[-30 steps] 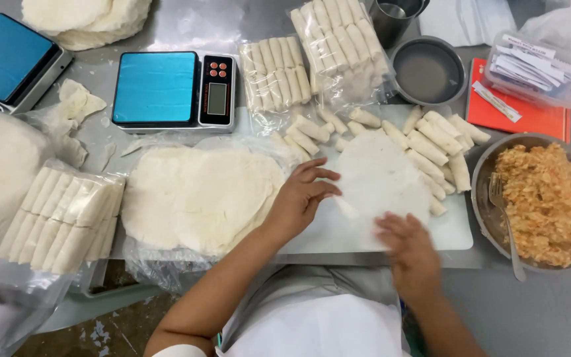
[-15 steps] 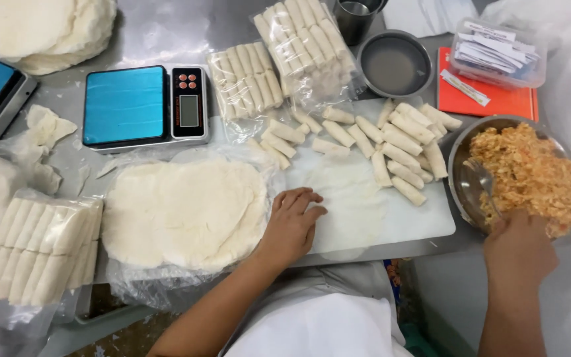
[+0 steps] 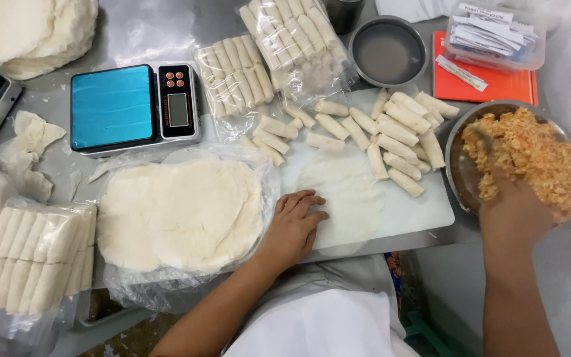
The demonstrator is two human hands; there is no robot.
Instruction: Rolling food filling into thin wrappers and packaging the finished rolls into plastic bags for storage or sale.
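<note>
My left hand [image 3: 293,228] lies flat, fingers together, on the left edge of a thin round wrapper [image 3: 350,192] spread on the white cutting board [image 3: 427,213]. My right hand [image 3: 513,213] reaches into the metal bowl [image 3: 456,135] of orange shredded filling [image 3: 540,155] and grips the handle of a spoon [image 3: 482,144] dug into the filling. Several finished rolls [image 3: 398,142] lie in rows along the far side of the board.
A stack of round wrappers [image 3: 180,211] on plastic lies left of the board. Behind it stands a blue-topped scale [image 3: 133,106], with bagged rolls [image 3: 285,46], a small metal bowl of liquid [image 3: 388,49], a red notebook [image 3: 490,84] and a plastic tub [image 3: 494,33]. More bagged rolls [image 3: 28,258] sit at left.
My right hand left the wrapper, moved right to the filling bowl and took the spoon. My left hand slid onto the wrapper's left edge. The view shifted right.
</note>
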